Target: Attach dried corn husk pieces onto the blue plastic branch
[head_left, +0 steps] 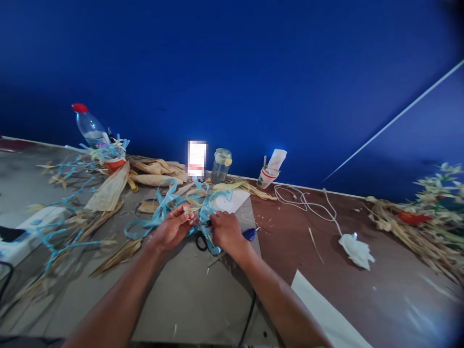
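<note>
Head view: left grip (174,226) pinching pale piece (188,209); right grip (227,231) curled, contents unclear; blue ribbon (206,209) bunched between.

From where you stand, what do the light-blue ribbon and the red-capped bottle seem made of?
Light-blue ribbon: probably thin plastic, faintly glossy, judging by its loose flat curls. Red-capped bottle: likely smooth clear plastic; the blue wall shows through.

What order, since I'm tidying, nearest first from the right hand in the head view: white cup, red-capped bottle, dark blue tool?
1. Dark blue tool, beside the right hand
2. White cup, right, near the wall
3. Red-capped bottle, far left
</note>
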Demonstrator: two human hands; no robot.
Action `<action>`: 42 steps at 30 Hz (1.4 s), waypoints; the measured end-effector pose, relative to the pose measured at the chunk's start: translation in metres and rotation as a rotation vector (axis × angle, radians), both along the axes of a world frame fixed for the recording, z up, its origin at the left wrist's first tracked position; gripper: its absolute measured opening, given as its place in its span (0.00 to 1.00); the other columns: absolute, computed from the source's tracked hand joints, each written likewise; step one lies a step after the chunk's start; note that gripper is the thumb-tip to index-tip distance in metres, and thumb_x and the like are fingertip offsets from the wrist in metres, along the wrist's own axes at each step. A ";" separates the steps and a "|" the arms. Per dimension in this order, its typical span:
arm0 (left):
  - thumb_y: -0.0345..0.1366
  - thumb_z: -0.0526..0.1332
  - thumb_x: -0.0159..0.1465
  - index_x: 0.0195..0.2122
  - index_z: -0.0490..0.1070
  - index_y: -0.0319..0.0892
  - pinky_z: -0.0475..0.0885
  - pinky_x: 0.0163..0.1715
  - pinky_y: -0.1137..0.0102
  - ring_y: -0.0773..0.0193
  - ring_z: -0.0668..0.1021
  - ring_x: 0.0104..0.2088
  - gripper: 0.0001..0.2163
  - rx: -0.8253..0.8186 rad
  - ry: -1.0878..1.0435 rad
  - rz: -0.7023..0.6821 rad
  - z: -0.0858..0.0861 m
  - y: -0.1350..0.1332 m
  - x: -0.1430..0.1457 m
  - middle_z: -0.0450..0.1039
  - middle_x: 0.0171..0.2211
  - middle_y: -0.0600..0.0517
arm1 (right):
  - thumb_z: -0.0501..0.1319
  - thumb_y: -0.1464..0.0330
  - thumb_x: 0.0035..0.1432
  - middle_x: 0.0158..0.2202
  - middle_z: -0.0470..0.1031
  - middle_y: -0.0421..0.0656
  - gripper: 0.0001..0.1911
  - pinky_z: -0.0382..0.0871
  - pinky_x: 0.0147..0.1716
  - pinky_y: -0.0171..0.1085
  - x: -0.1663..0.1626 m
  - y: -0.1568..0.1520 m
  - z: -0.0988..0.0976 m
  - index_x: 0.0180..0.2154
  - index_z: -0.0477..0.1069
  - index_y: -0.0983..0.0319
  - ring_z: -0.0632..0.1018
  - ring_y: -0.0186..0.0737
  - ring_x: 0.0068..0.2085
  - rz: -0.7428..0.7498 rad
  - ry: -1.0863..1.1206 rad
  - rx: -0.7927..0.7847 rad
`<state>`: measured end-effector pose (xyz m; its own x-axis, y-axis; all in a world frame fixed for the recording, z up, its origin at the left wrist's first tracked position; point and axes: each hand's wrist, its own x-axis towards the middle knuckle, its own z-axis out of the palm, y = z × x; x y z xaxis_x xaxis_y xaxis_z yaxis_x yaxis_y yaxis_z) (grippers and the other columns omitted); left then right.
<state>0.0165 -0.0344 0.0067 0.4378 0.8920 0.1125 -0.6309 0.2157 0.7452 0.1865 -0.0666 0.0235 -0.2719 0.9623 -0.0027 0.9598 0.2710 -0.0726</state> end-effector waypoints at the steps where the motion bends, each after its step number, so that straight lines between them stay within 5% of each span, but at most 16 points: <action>1: 0.35 0.69 0.52 0.23 0.70 0.41 0.63 0.30 0.71 0.69 0.66 0.26 0.08 0.002 -0.007 -0.002 -0.001 0.001 0.000 0.64 0.24 0.54 | 0.54 0.71 0.57 0.40 0.75 0.50 0.11 0.62 0.39 0.41 0.000 0.001 -0.002 0.41 0.71 0.63 0.74 0.48 0.43 0.008 -0.016 -0.007; 7: 0.34 0.70 0.51 0.23 0.69 0.40 0.65 0.32 0.71 0.67 0.69 0.29 0.09 -0.031 -0.015 -0.006 -0.002 0.001 -0.001 0.65 0.26 0.53 | 0.50 0.73 0.61 0.40 0.75 0.50 0.13 0.59 0.41 0.43 0.003 0.005 -0.001 0.43 0.70 0.64 0.74 0.48 0.43 0.095 -0.044 0.012; 18: 0.32 0.72 0.48 0.23 0.70 0.39 0.70 0.33 0.71 0.66 0.74 0.31 0.10 -0.148 -0.016 0.006 -0.009 0.005 -0.002 0.73 0.30 0.51 | 0.51 0.74 0.62 0.39 0.74 0.47 0.13 0.58 0.43 0.41 0.034 0.010 0.028 0.45 0.70 0.62 0.68 0.46 0.43 0.144 0.121 0.309; 27: 0.31 0.71 0.49 0.23 0.70 0.39 0.71 0.33 0.70 0.67 0.75 0.30 0.09 -0.104 -0.019 0.023 -0.006 0.002 -0.001 0.75 0.40 0.50 | 0.51 0.74 0.63 0.38 0.73 0.47 0.11 0.59 0.44 0.41 0.019 0.006 0.019 0.41 0.71 0.63 0.68 0.45 0.43 0.237 0.232 0.467; 36: 0.33 0.71 0.50 0.26 0.72 0.40 0.68 0.31 0.74 0.71 0.73 0.28 0.08 -0.080 -0.032 0.104 -0.016 0.006 -0.001 0.76 0.38 0.53 | 0.53 0.74 0.59 0.41 0.76 0.49 0.17 0.66 0.42 0.40 0.004 0.006 0.002 0.50 0.66 0.64 0.75 0.45 0.41 0.040 0.500 0.234; 42: 0.34 0.70 0.51 0.25 0.72 0.40 0.68 0.32 0.73 0.70 0.72 0.28 0.07 -0.020 0.007 0.121 -0.015 0.006 -0.001 0.74 0.30 0.54 | 0.56 0.70 0.56 0.48 0.75 0.48 0.25 0.68 0.45 0.38 0.002 0.003 0.004 0.57 0.61 0.62 0.76 0.43 0.45 0.090 0.748 0.036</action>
<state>0.0152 -0.0288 -0.0083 0.3273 0.9405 0.0916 -0.6482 0.1530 0.7460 0.1889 -0.0635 0.0277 -0.2669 0.9322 0.2445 0.6320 0.3608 -0.6859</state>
